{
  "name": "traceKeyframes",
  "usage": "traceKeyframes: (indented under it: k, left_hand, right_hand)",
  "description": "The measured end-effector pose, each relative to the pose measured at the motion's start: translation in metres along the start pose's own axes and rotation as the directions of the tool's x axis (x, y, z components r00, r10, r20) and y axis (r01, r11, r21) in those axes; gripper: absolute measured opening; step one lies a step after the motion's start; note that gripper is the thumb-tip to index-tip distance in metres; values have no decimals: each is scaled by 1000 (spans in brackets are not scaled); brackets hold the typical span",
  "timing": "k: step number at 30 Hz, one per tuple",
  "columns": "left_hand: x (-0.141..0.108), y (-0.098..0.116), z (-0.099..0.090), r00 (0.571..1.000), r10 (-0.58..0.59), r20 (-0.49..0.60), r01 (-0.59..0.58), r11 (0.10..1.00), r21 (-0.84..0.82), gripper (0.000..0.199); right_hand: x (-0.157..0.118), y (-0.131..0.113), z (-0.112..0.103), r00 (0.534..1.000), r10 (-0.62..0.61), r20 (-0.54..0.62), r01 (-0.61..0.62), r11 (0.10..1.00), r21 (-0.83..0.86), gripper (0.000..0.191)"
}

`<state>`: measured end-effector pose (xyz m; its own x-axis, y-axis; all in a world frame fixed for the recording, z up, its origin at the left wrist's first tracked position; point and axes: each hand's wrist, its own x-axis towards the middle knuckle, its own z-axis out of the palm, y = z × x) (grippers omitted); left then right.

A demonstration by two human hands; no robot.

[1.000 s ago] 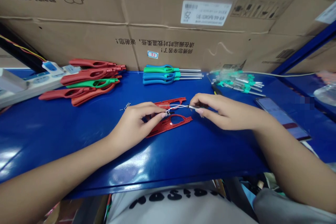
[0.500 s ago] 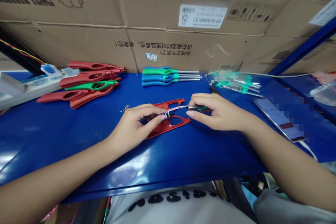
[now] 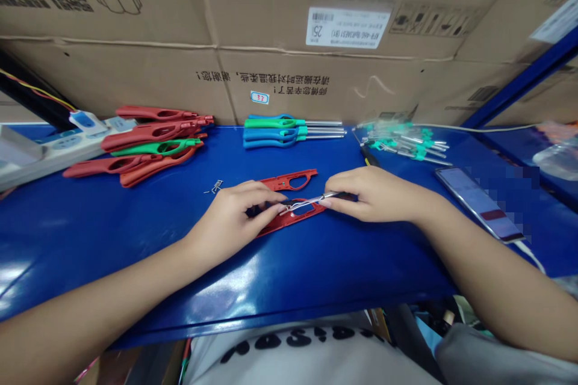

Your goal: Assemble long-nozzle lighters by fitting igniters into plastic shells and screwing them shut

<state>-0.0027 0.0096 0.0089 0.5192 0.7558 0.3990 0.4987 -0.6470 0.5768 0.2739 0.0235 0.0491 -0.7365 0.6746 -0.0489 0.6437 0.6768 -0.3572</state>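
Observation:
Two red shell halves lie on the blue table. The far half (image 3: 295,180) has an oval opening; the near half (image 3: 282,221) is partly under my hands. My left hand (image 3: 241,207) pinches a dark part with white wires (image 3: 302,203) over the near half. At the wires' right end, my right hand (image 3: 361,194) is closed on a metal tube (image 3: 330,194), near the right tip of that half. What lies deeper inside each hand is hidden. Small metal pins (image 3: 217,185) lie just beyond my left hand.
Red and green handles (image 3: 153,147) are piled at back left by a power strip (image 3: 67,143). Blue and green lighters (image 3: 271,132) lie at back centre. Tubes with teal ends (image 3: 410,143) and a phone (image 3: 478,204) are at right. A cardboard box (image 3: 271,24) stands behind.
My right hand has lowered slightly toward the near red half, bringing the tube and wires down over it. My left hand has shifted a little, still pinching the dark part.

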Motion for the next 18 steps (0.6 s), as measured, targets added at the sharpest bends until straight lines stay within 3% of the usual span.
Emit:
traceKeyframes:
  k: [7,18]
  left_hand:
    - [-3,-3,1,998,33,50,-33,999,8,17]
    - [-4,-3,5,995,83,61,-85,995,45,18]
  right_hand:
    - [-4,3,-3,993,87,77,-91,994,61,30]
    - [-3,20,5,997,40,69,-50,986,158,23]
